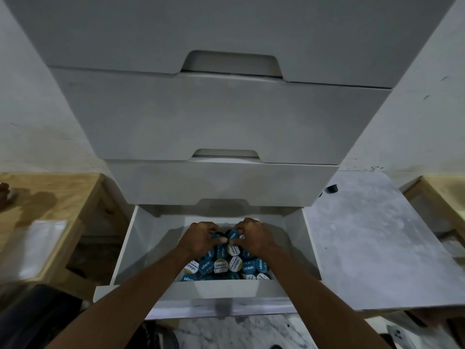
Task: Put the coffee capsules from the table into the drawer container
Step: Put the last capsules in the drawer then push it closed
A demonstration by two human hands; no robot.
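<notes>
The bottom white drawer [130,248] of a tall drawer unit is pulled out. Inside lies a pile of several coffee capsules [226,267] with blue and white lids. My left hand [200,238] and my right hand [253,235] reach into the back of the drawer, side by side. Both have their fingers curled on capsules at the top of the pile. One dark capsule [332,189] lies on the grey table to the right of the unit.
The closed upper drawers [221,122] overhang the open one. A grey marble-look table top [372,243] spreads to the right. A wooden table [50,202] with a clear plastic sheet stands at the left, and a wooden frame [442,190] at the far right.
</notes>
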